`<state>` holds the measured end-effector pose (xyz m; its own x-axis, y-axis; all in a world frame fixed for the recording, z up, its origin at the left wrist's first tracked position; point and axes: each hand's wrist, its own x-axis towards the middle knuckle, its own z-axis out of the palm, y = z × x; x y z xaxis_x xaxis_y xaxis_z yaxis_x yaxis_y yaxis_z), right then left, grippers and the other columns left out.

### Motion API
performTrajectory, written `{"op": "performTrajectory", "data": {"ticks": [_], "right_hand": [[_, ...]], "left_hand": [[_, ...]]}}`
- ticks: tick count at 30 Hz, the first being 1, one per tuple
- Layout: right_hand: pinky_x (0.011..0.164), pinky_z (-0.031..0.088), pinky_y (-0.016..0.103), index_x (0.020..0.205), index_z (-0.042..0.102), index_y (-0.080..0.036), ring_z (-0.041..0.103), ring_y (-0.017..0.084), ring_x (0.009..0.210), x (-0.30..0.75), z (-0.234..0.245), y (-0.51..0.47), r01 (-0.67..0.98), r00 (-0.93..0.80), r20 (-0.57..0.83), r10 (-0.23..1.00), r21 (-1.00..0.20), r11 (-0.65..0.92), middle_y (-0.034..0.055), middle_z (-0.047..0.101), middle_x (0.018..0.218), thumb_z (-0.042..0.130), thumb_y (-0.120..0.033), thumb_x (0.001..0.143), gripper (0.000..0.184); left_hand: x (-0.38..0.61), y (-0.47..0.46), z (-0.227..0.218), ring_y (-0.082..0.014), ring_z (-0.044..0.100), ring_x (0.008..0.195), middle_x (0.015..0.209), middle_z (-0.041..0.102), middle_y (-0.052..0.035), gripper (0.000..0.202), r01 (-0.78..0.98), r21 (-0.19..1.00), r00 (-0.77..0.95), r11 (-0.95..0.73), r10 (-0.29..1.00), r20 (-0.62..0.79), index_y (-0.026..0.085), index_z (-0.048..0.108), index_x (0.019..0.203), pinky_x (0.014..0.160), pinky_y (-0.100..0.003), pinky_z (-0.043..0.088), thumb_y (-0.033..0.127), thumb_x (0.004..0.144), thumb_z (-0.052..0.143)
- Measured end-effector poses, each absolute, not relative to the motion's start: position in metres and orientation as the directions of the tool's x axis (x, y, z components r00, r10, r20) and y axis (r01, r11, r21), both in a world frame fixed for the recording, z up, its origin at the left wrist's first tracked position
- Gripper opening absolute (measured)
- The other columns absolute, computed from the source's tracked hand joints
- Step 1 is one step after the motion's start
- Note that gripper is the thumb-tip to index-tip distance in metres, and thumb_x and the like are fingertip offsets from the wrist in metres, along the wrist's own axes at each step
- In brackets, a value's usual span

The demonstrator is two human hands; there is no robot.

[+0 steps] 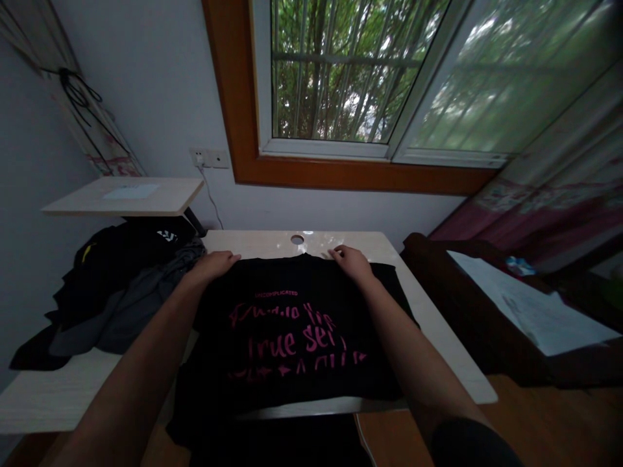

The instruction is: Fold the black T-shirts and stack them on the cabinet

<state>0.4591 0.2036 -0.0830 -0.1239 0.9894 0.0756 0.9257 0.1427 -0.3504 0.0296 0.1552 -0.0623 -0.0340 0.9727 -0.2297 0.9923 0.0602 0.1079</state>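
Note:
A black T-shirt [302,311] with pink lettering lies spread over a pale desk. My left hand [220,264] is at its far left corner, fingers together and closed on the cloth edge. At the far edge, right of the neckline, is my right hand [351,261], with fingers bent in a pinch at the fabric. The fingertips of both hands are small and dim here. Part of the shirt's left side hangs past the desk's near edge.
The pale desk [438,337] has a round cable hole [297,240] near the wall. Dark clothes [126,279] are heaped on the left, under a raised shelf [170,194]. A brown piece of furniture [487,324] with a white sheet [525,298] stands right. A window is ahead.

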Motion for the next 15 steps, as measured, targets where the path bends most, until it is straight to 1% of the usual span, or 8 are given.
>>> {"op": "performTrajectory", "data": {"ticks": [1, 3, 5, 6, 9, 11, 13, 15], "right_hand": [[0.086, 0.047, 0.031, 0.115, 0.072, -0.021, 0.068, 0.025, 0.100, 0.457, -0.083, 0.207, 0.932, -0.114, 0.057, 0.992, -0.339, 0.126, 0.0123, 0.076, 0.106, 0.046, -0.060, 0.099, 0.049], [0.082, 0.047, 0.031, 0.106, 0.076, -0.021, 0.069, 0.026, 0.097, 0.456, -0.084, 0.213, 0.942, -0.130, -0.005, 0.991, -0.312, 0.122, 0.0129, 0.077, 0.101, 0.050, -0.066, 0.095, 0.054], [0.078, 0.046, 0.031, 0.095, 0.078, -0.020, 0.069, 0.026, 0.091, 0.457, -0.086, 0.219, 0.936, -0.199, -0.092, 0.976, -0.312, 0.161, 0.0131, 0.077, 0.095, 0.054, -0.069, 0.091, 0.055], [0.076, 0.046, 0.030, 0.091, 0.079, -0.019, 0.069, 0.025, 0.088, 0.458, -0.087, 0.222, 0.928, -0.238, -0.139, 0.961, -0.325, 0.183, 0.0126, 0.076, 0.091, 0.057, -0.070, 0.089, 0.055], [0.073, 0.046, 0.029, 0.083, 0.078, -0.017, 0.067, 0.023, 0.082, 0.464, -0.090, 0.226, 0.892, -0.322, -0.255, 0.912, -0.404, 0.202, 0.0093, 0.074, 0.082, 0.066, -0.068, 0.081, 0.053], [0.074, 0.046, 0.028, 0.083, 0.078, -0.017, 0.066, 0.022, 0.081, 0.470, -0.089, 0.226, 0.840, -0.387, -0.309, 0.869, -0.506, 0.194, 0.0062, 0.073, 0.080, 0.070, -0.067, 0.076, 0.052], [0.076, 0.047, 0.028, 0.085, 0.077, -0.018, 0.066, 0.020, 0.080, 0.475, -0.088, 0.225, 0.757, -0.475, -0.351, 0.807, -0.631, 0.172, 0.0032, 0.073, 0.080, 0.074, -0.065, 0.072, 0.049], [0.079, 0.049, 0.029, 0.089, 0.077, -0.018, 0.065, 0.019, 0.081, 0.480, -0.085, 0.224, 0.674, -0.549, -0.365, 0.752, -0.726, 0.140, 0.0017, 0.073, 0.082, 0.077, -0.060, 0.070, 0.046]], "left_hand": [[0.030, 0.161, -0.064, -0.0295, 0.068, 0.108, 0.119, 0.074, -0.0164, 0.065, 0.989, 0.133, -0.021, 0.060, 0.960, -0.280, 0.016, 0.073, 0.107, 0.089, -0.035, 0.049, 0.063, 0.095, 0.030], [0.031, 0.170, -0.067, -0.0284, 0.070, 0.096, 0.104, 0.077, -0.0158, 0.069, 0.979, 0.197, 0.023, 0.060, 0.918, -0.396, 0.015, 0.075, 0.092, 0.082, -0.033, 0.051, 0.072, 0.088, 0.038], [0.030, 0.174, -0.069, -0.0271, 0.070, 0.084, 0.090, 0.077, -0.0133, 0.069, 0.951, 0.298, 0.081, 0.083, 0.862, -0.500, 0.016, 0.075, 0.080, 0.074, -0.032, 0.052, 0.079, 0.079, 0.048], [0.029, 0.174, -0.070, -0.0267, 0.070, 0.081, 0.087, 0.077, -0.0118, 0.067, 0.928, 0.357, 0.109, 0.104, 0.841, -0.530, 0.017, 0.074, 0.078, 0.071, -0.032, 0.052, 0.080, 0.074, 0.053], [0.027, 0.170, -0.071, -0.0258, 0.070, 0.082, 0.087, 0.076, -0.0076, 0.058, 0.813, 0.553, 0.171, 0.182, 0.834, -0.525, 0.019, 0.072, 0.083, 0.070, -0.031, 0.053, 0.073, 0.065, 0.068], [0.027, 0.164, -0.070, -0.0253, 0.070, 0.087, 0.093, 0.076, -0.0053, 0.054, 0.692, 0.685, 0.197, 0.227, 0.854, -0.481, 0.020, 0.069, 0.091, 0.074, -0.031, 0.054, 0.065, 0.062, 0.075], [0.028, 0.158, -0.067, -0.0243, 0.071, 0.090, 0.098, 0.075, -0.0037, 0.057, 0.563, 0.781, 0.206, 0.270, 0.869, -0.449, 0.021, 0.065, 0.101, 0.075, -0.031, 0.055, 0.059, 0.061, 0.079], [0.030, 0.155, -0.064, -0.0228, 0.070, 0.088, 0.101, 0.074, -0.0031, 0.063, 0.461, 0.841, 0.192, 0.283, 0.894, -0.405, 0.022, 0.060, 0.110, 0.075, -0.031, 0.055, 0.056, 0.063, 0.082]]}}
